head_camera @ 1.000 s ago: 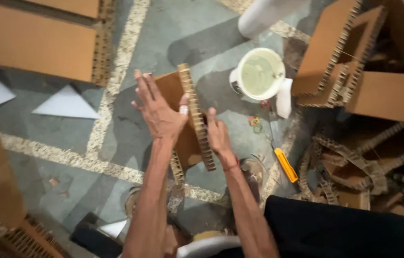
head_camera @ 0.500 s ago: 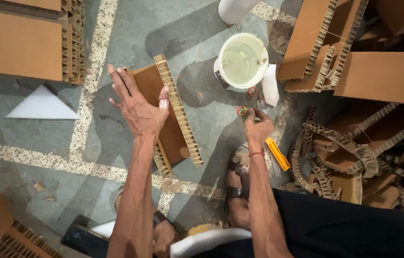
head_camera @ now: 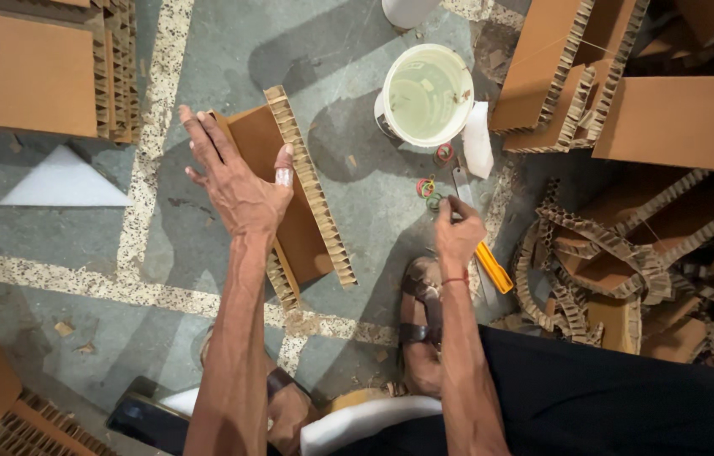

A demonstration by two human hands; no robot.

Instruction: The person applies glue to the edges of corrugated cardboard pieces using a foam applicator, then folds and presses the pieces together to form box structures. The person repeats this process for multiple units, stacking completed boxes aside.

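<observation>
My left hand (head_camera: 238,186) lies flat with fingers spread on a brown honeycomb cardboard piece (head_camera: 304,232) that stands tilted on the floor. Its thumb rests against the piece's honeycomb edge (head_camera: 310,181). My right hand (head_camera: 456,230) reaches down to the floor right of the piece. Its fingertips are pinched together at a greenish rubber band (head_camera: 434,202). Two more rubber bands (head_camera: 426,186) lie just beyond it, towards a white bucket (head_camera: 386,101) of pale liquid.
A yellow-handled cutter (head_camera: 492,267) lies by my right wrist, and my sandalled foot (head_camera: 420,308) is below it. Cardboard panels (head_camera: 23,72) are stacked at upper left, with more panels and honeycomb offcuts (head_camera: 618,253) heaped on the right. A white triangle (head_camera: 65,181) lies left.
My right hand left the cardboard piece and moved right to the rubber bands on the floor. My left hand stayed flat on the piece.
</observation>
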